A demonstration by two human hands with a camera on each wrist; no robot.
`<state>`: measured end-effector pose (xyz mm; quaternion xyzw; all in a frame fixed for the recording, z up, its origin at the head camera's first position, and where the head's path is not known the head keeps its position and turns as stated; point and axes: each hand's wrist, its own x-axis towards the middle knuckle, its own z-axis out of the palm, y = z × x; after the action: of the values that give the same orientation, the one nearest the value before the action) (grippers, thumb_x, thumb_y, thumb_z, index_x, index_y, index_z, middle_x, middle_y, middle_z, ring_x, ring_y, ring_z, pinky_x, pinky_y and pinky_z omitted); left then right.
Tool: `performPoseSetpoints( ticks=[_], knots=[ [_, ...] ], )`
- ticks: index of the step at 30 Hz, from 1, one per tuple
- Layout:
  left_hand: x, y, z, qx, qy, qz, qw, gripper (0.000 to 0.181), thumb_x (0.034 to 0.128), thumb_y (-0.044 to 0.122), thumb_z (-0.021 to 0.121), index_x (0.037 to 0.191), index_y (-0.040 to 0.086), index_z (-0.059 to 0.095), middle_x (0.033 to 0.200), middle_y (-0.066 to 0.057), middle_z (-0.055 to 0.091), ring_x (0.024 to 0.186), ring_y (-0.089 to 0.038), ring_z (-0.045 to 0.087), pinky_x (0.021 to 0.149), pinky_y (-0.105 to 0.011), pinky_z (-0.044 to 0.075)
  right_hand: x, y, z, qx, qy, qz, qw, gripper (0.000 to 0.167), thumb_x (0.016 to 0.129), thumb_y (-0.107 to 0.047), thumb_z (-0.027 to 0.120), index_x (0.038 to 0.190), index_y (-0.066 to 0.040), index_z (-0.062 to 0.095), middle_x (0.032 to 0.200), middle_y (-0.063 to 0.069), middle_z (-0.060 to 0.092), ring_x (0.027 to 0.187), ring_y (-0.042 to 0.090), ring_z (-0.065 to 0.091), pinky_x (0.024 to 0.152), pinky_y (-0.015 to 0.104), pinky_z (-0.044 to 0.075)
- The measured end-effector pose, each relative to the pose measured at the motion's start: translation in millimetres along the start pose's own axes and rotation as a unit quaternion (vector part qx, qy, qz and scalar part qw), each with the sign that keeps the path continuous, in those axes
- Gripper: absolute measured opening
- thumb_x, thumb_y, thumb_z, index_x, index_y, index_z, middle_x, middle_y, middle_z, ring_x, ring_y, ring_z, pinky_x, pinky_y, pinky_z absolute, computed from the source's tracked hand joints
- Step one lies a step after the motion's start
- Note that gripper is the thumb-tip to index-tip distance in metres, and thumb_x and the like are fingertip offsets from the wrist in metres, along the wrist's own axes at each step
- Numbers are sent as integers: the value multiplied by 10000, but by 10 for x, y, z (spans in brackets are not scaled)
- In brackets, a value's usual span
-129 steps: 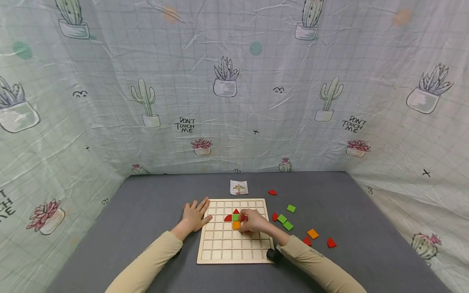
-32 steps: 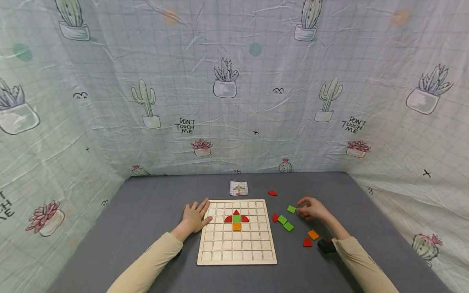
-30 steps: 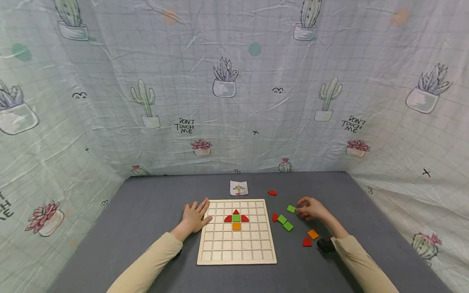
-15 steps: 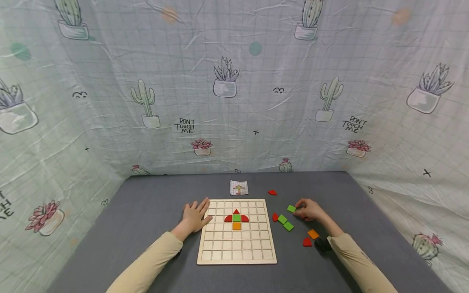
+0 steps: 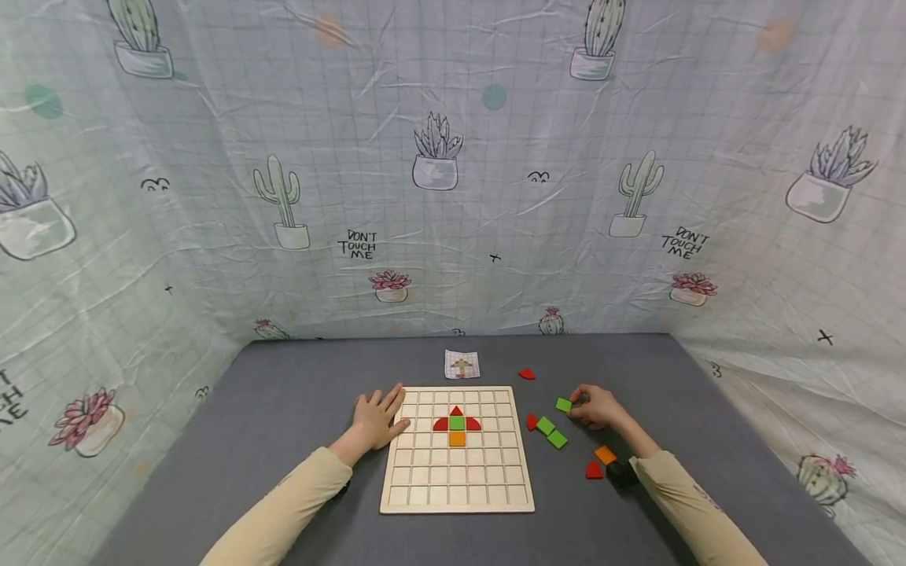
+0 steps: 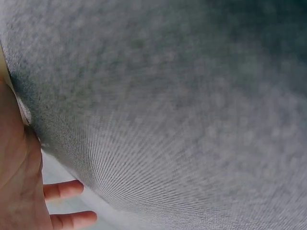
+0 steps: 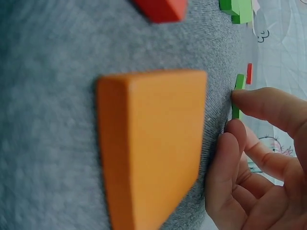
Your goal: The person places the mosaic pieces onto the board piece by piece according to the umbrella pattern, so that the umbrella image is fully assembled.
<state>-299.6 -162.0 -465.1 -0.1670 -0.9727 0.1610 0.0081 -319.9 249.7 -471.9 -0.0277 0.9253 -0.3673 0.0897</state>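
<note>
My left hand [image 5: 372, 418] lies with fingers spread on the left edge of a wooden grid board [image 5: 419, 475]. On the board, a red triangle [image 5: 456, 411], a green square [image 5: 457, 423], an orange square [image 5: 457, 439] and two red quarter-round tiles [image 5: 473, 424] fit together. To the right, my right hand [image 5: 598, 407] has thumb and index finger at a green square tile [image 5: 562, 405] on the table, pinching its edges. In the right wrist view, the thumb and a fingertip meet that tile [image 7: 238, 106], which they partly cover.
Two more green tiles [image 5: 557, 439] and a red one [image 5: 532, 423] lie beside the board. An orange tile [image 5: 605, 455] and a red tile [image 5: 594, 470] sit near the right wrist. Farther back are a red tile [image 5: 527, 374] and a pattern card [image 5: 462, 365].
After leaving the board, where the right red quarter-round tile now lies, my right hand went right and closed in on the green tile. My left hand stays put.
</note>
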Motion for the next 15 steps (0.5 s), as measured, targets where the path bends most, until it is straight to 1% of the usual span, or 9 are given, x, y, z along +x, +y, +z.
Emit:
performPoseSetpoints(
  ticks=[4,10,15],
  knots=[
    [7,-4,-9,-3,-78,3,10000,627,904,553,314,1408,182,283,1461,42,281,1072,-251,404,742,-444,362,2,-1,-2,19,-4,50,10000,263,771,-120,677,986,-25,560,629,37,538,548,141,512,506,299,475],
    [7,1,-24,38,-63,-40,10000,632,904,553,315,1410,177,281,1462,46,279,1053,-247,405,733,-433,354,-1,-13,-8,25,-52,164,9998,282,763,-116,682,997,-27,552,619,32,516,547,143,496,508,298,476],
    [-2,14,-29,9,-106,-54,9999,629,904,558,302,1409,183,282,1462,45,279,1051,-244,405,730,-433,352,1,-35,-14,16,-78,184,9998,272,763,-111,677,987,-21,552,608,27,513,542,138,496,500,297,474]
  ],
)
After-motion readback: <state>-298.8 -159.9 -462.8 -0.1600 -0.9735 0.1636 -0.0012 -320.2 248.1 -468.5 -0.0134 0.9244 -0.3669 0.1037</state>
